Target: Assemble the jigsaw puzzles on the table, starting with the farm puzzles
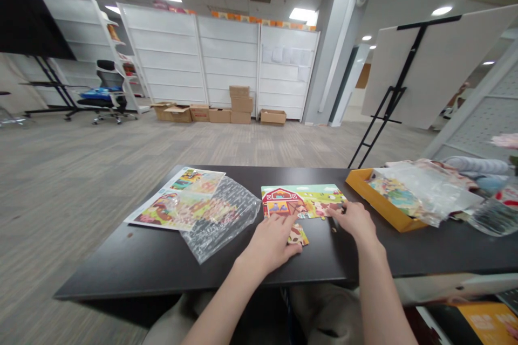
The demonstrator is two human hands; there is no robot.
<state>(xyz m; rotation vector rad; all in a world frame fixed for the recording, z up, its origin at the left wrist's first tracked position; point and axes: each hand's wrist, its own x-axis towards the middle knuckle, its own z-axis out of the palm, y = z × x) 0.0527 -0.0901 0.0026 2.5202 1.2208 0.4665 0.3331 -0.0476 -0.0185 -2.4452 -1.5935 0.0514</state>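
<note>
A partly assembled farm jigsaw puzzle (283,199), with a red barn and animals, lies flat on the dark table (157,264). My left hand (272,241) rests palm down, its spread fingers touching the puzzle's lower left edge. Beside that hand's thumb is a loose puzzle piece (298,235), partly covered by the fingers. At the puzzle's lower right edge, my right hand (356,220) has its fingers bent together on or near a piece. Whether something is pinched there is too small to make out.
On the left lie a printed picture sheet (162,207) and a clear plastic bag (220,232). A yellow box (384,207) with puzzle pieces and plastic wrap stands at the right, close to a clear plastic container (496,215). An easel board (429,64) stands beyond the table.
</note>
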